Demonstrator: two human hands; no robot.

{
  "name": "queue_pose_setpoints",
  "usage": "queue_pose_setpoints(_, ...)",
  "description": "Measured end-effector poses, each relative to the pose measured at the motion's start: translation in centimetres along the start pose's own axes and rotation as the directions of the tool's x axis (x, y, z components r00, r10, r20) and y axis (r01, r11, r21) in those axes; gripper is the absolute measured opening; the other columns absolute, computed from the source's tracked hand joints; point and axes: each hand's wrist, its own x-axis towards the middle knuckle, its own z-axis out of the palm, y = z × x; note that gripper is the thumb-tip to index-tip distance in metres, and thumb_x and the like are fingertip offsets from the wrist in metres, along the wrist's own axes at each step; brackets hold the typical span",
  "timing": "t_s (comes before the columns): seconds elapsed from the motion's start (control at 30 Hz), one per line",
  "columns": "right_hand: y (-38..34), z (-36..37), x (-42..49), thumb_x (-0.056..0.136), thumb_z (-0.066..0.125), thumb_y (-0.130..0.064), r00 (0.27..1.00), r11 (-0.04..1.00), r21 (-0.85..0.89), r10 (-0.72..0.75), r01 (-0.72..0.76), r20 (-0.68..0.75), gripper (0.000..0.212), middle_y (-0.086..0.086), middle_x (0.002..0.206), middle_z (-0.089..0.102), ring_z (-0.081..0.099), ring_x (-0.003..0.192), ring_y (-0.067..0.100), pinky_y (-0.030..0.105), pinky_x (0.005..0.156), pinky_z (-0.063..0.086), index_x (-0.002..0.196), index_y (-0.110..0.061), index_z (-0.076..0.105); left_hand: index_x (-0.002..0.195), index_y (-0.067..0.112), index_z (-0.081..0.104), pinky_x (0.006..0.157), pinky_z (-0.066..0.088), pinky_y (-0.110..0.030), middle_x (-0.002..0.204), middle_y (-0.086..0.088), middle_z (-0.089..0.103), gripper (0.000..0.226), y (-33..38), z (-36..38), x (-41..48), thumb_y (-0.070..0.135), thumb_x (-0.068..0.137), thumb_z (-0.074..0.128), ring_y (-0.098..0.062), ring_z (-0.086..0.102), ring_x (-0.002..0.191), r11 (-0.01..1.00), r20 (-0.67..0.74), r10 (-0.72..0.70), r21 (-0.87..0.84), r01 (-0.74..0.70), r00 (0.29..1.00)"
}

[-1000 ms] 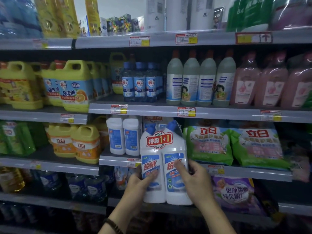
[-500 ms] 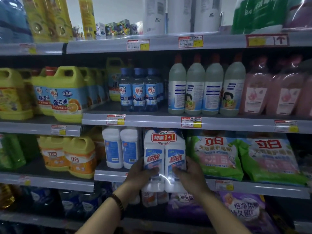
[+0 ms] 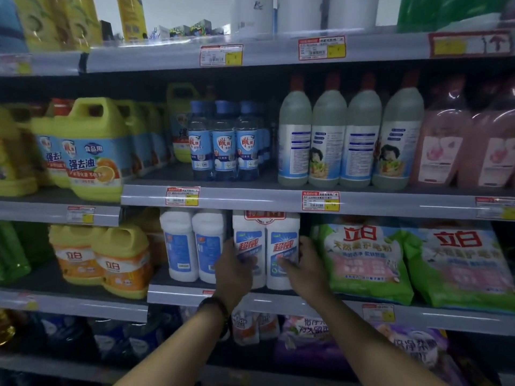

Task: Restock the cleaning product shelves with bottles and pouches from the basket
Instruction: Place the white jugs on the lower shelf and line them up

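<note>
The scene is dim and bluish. The wall (image 3: 178, 9) behind the top shelf (image 3: 156, 58) is brightest; the shelf recesses are in shadow and the lowest shelf (image 3: 61, 362) is nearly black. Thin glare streaks lie on the middle shelf strip (image 3: 250, 202). Print is blurred, most at the curved side edges.

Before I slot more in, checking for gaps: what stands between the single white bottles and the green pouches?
The twin pack of white bottles, held by the left hand and right hand; the head view shows it.
</note>
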Motion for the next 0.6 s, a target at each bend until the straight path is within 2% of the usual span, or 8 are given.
queue_pose_setpoints(0.07,0.2,0.3,0.1,0.094,0.079,-0.006,1.0,1.0,-0.007,-0.004,0.004,-0.012,0.046,-0.008,0.114,0.072,0.069,0.099,0.0,0.01,0.069,0.056,0.13,-0.02,0.053,0.124,0.016,0.056,0.061,0.049,-0.002,0.109,0.006,0.065,0.036,-0.2,0.3,0.2,-0.001,0.097,0.073,0.006,0.059,0.086,1.0,-0.011,-0.004,0.013,0.005,1.0)
queue_pose_setpoints(0.13,0.4,0.6,0.1,0.094,0.077,-0.002,1.0,1.0,-0.018,-0.002,0.002,-0.027,0.049,-0.011,0.111,0.069,0.063,0.097,-0.009,0.005,0.066,0.052,0.128,-0.025,0.05,0.129,0.014,0.054,0.061,0.047,0.0,0.112,0.005,0.063,0.039,-0.3,0.8,0.1,-0.004,0.098,0.069,0.003,0.06,0.089,1.0,-0.023,0.011,0.021,-0.01,1.0)
queue_pose_setpoints(0.2,1.0,0.8,0.1,0.094,0.077,-0.002,0.999,0.999,-0.039,-0.033,0.032,-0.035,0.052,-0.011,0.114,0.069,0.063,0.1,-0.011,0.008,0.071,0.052,0.129,-0.028,0.049,0.136,0.013,0.052,0.072,0.048,-0.003,0.117,0.006,0.063,0.046,-0.5,1.2,-0.3,-0.006,0.097,0.069,-0.014,0.067,0.105,0.998,-0.06,0.05,0.031,-0.048,0.997)
queue_pose_setpoints(0.3,1.4,1.0,-0.1,0.097,0.075,-0.005,0.997,0.996,-0.071,-0.063,0.06,-0.042,0.052,-0.013,0.118,0.067,0.063,0.102,-0.01,0.015,0.079,0.051,0.137,-0.025,0.05,0.146,0.015,0.045,0.102,0.059,-0.035,0.137,0.001,0.063,0.066,-1.4,1.8,-1.2,-0.011,0.091,0.069,-0.022,0.064,0.128,0.994,-0.058,0.106,0.022,-0.105,0.993)
queue_pose_setpoints(0.4,1.4,1.0,-0.1,0.098,0.074,-0.007,0.996,0.994,-0.09,-0.072,0.068,-0.043,0.052,-0.011,0.119,0.067,0.065,0.106,0.005,0.02,0.083,0.054,0.142,-0.019,0.05,0.16,0.013,0.032,0.111,0.055,-0.051,0.151,-0.01,0.051,0.083,-2.2,2.8,-3.0,-0.003,0.089,0.072,-0.028,0.056,0.137,0.996,-0.065,0.088,-0.002,-0.088,0.994)
queue_pose_setpoints(0.47,1.2,0.9,0.0,0.096,0.077,-0.007,0.997,0.993,-0.097,-0.069,0.065,-0.041,0.05,-0.01,0.118,0.068,0.066,0.107,0.008,0.023,0.084,0.056,0.137,-0.019,0.05,0.163,0.008,0.026,0.112,0.05,-0.054,0.152,-0.021,0.04,0.092,-2.3,3.5,-4.3,0.004,0.087,0.078,-0.037,0.046,0.137,0.999,-0.102,0.025,0.046,-0.02,0.994)
queue_pose_setpoints(0.5,1.1,0.9,0.1,0.095,0.078,-0.008,0.997,0.993,-0.1,-0.065,0.061,-0.04,0.049,-0.01,0.117,0.068,0.066,0.106,0.008,0.019,0.08,0.055,0.134,-0.02,0.05,0.164,0.007,0.025,0.113,0.046,-0.051,0.152,-0.024,0.037,0.095,-2.0,3.6,-4.8,0.007,0.086,0.079,-0.038,0.04,0.137,0.998,-0.097,-0.008,0.057,0.014,0.995)
queue_pose_setpoints(0.6,0.9,1.1,0.1,0.095,0.079,-0.008,0.997,0.991,-0.119,-0.061,0.055,-0.044,0.049,-0.008,0.119,0.069,0.067,0.106,0.009,0.013,0.075,0.05,0.132,-0.02,0.05,0.165,0.006,0.02,0.113,0.041,-0.042,0.155,-0.022,0.032,0.095,-1.3,3.5,-5.2,0.008,0.09,0.078,-0.033,0.033,0.142,0.999,-0.026,-0.035,0.037,0.036,0.999)
